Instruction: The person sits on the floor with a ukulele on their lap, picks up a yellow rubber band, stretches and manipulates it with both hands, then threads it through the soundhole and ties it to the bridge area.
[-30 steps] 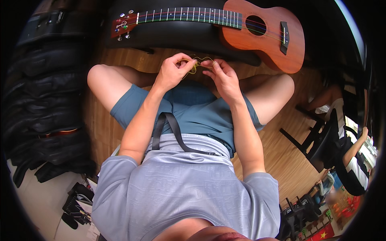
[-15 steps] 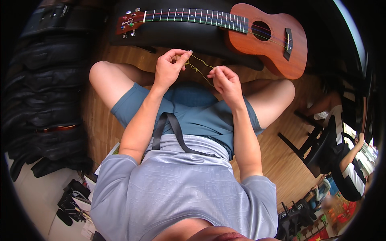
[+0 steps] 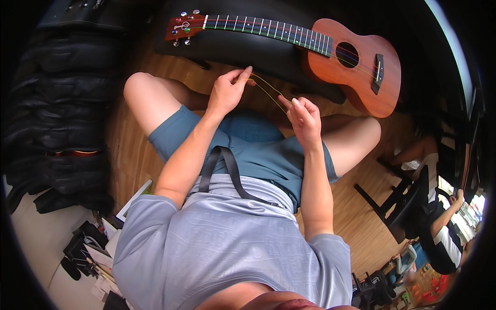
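A thin yellow-green string (image 3: 266,82) runs in two strands between my hands, above my lap. My left hand (image 3: 226,94) pinches one end of the loop between thumb and fingers. My right hand (image 3: 305,121) is closed on the other end, its index finger poking out toward the strands. Just beyond my hands, a brown ukulele (image 3: 382,93) lies face up on a black padded bench (image 3: 232,50). Its headstock points left, and coloured strings run along its neck.
Black instrument cases (image 3: 67,108) stand in a row on the left. At the right is a black stool (image 3: 400,217), with another person (image 3: 447,222) seated by it. Papers and small items (image 3: 95,253) lie at lower left. Wooden floor (image 3: 139,160) surrounds my legs.
The tangled string between my hands now runs in smoother, separate strands. My right hand has shifted slightly right and nearer to me. The view has shifted, so the ukulele appears lower.
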Action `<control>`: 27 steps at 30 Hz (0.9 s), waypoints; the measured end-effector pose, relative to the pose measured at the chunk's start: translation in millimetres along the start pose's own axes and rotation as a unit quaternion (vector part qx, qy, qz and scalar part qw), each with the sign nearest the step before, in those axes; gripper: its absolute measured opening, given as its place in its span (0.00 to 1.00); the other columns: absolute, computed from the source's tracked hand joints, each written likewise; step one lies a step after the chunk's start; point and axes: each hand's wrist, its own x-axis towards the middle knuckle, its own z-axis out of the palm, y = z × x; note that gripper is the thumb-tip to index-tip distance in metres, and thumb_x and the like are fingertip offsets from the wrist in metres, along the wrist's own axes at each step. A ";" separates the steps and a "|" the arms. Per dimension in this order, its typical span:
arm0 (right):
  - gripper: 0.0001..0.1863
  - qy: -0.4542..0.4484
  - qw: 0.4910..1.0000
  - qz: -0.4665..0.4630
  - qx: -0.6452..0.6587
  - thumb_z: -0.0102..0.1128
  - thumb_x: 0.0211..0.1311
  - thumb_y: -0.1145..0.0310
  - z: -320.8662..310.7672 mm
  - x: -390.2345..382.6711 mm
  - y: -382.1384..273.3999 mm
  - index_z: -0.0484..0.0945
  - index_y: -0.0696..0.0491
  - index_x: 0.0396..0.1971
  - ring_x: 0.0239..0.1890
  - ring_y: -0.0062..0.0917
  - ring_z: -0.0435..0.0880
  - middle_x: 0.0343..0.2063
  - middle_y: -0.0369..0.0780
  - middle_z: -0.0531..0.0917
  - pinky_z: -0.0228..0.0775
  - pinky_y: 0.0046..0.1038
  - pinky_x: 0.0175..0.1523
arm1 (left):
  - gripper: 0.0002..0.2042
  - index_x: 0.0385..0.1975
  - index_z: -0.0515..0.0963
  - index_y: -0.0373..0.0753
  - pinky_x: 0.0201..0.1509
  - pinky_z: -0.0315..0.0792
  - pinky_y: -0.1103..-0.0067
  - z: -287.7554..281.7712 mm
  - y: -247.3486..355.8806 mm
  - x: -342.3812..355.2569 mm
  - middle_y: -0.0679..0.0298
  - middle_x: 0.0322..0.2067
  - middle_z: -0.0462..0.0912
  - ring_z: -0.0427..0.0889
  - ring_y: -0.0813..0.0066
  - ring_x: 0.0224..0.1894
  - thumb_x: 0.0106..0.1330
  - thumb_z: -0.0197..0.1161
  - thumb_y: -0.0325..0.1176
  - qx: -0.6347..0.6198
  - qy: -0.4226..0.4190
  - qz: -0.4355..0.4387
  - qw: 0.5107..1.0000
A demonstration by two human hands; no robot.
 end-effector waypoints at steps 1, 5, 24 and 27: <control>0.22 0.009 1.000 0.000 -0.008 0.56 0.71 0.68 -1.3 0.4 0.8 0.61 0.48 0.15 0.14 0.10 0.51 0.11 0.26 0.58 0.70 0.33 0.59 | 0.24 0.41 0.85 0.37 0.44 0.74 0.77 -3.0 6.0 -0.8 0.62 0.24 0.87 0.85 0.75 0.33 0.71 0.55 0.55 0.039 -0.013 -0.023 0.999; 0.21 -0.012 0.999 -0.031 0.030 0.56 0.71 0.68 0.8 -0.6 0.1 0.63 0.49 0.15 0.14 0.10 0.51 0.11 0.26 0.59 0.66 0.25 0.31 | 0.27 0.39 0.84 0.39 0.44 0.75 0.71 -10.7 22.5 -7.1 0.63 0.19 0.84 0.86 0.66 0.31 0.71 0.50 0.59 0.141 -0.055 -0.095 0.984; 0.12 0.051 0.988 0.043 -0.139 0.59 0.70 0.66 -22.5 -27.3 -23.2 0.83 0.59 0.34 0.17 0.07 0.53 0.15 0.22 0.63 0.39 0.18 0.23 | 0.29 0.36 0.83 0.34 0.27 0.69 0.80 -37.2 3.7 7.9 0.66 0.13 0.73 0.77 0.79 0.20 0.72 0.51 0.58 -0.014 0.017 -0.022 1.000; 0.11 0.021 0.999 -0.036 0.031 0.51 0.74 0.65 -28.1 -32.4 -27.7 0.77 0.56 0.36 0.18 0.11 0.58 0.16 0.26 0.63 0.52 0.20 0.27 | 0.30 0.31 0.81 0.33 0.30 0.68 0.83 -47.7 12.8 6.1 0.71 0.10 0.64 0.76 0.80 0.21 0.77 0.42 0.56 -0.142 -0.061 -0.052 0.987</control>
